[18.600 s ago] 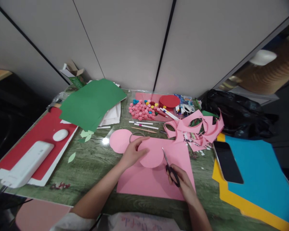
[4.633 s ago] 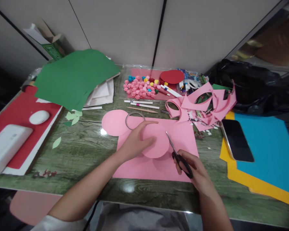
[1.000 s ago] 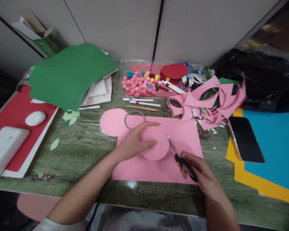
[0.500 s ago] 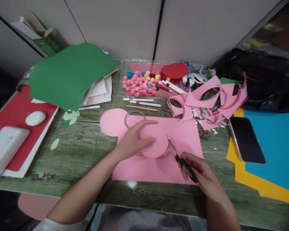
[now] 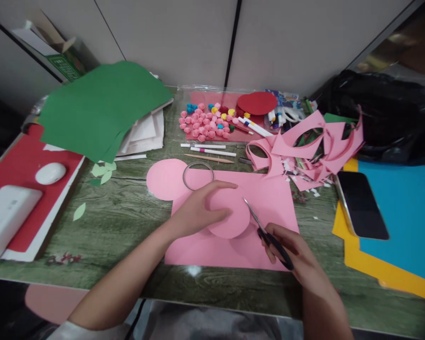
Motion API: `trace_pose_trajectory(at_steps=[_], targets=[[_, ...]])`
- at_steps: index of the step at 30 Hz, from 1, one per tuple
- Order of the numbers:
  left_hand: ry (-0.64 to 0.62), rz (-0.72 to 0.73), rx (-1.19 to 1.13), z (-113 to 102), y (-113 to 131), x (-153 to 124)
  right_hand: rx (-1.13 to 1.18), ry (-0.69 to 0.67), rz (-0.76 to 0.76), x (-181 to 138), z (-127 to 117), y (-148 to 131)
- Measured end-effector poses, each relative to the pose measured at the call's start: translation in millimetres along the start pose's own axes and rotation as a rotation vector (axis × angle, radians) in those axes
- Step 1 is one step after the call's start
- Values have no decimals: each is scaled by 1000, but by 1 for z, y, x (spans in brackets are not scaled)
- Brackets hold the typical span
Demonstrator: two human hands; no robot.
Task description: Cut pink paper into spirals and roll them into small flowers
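Left hand: grasps the pink disc from its left side, between thumb and fingers.
Right hand: gripped round the black handles of the scissors.
Pink disc: held over the pink sheet, a shadow beneath it.
Scissors: pointing away, tips at the disc's right edge; whether they touch it cannot be told.
Metal ring: lies partly on the sheet's far left corner, overlapping a second round.
Bench, far side: small pink rolls, red oval.
Bench, right: pink offcuts, and a phone lying partly on blue paper.
Bench, left: green sheets.
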State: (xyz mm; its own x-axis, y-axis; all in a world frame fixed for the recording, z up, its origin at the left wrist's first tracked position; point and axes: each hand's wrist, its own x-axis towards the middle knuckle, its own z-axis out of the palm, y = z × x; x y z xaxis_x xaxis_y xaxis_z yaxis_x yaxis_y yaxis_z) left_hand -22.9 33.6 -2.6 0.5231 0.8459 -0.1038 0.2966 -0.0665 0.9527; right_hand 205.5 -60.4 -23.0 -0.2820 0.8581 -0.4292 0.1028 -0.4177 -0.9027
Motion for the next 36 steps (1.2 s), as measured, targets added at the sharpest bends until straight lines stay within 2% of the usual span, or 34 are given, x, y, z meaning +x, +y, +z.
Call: trace_pose_trajectory(at_steps=[13, 18, 27, 36], targets=[[75, -13, 15, 0, -1, 1, -60, 20, -20, -1, 1, -5], [53, -21, 12, 0, 1, 1, -41, 10, -19, -2, 0, -2], [-67, -14, 25, 0, 2, -2, 3, -19, 0, -2, 0, -2], [-39, -19, 23, -2, 2, -1, 7, -21, 1, -2, -2, 1]])
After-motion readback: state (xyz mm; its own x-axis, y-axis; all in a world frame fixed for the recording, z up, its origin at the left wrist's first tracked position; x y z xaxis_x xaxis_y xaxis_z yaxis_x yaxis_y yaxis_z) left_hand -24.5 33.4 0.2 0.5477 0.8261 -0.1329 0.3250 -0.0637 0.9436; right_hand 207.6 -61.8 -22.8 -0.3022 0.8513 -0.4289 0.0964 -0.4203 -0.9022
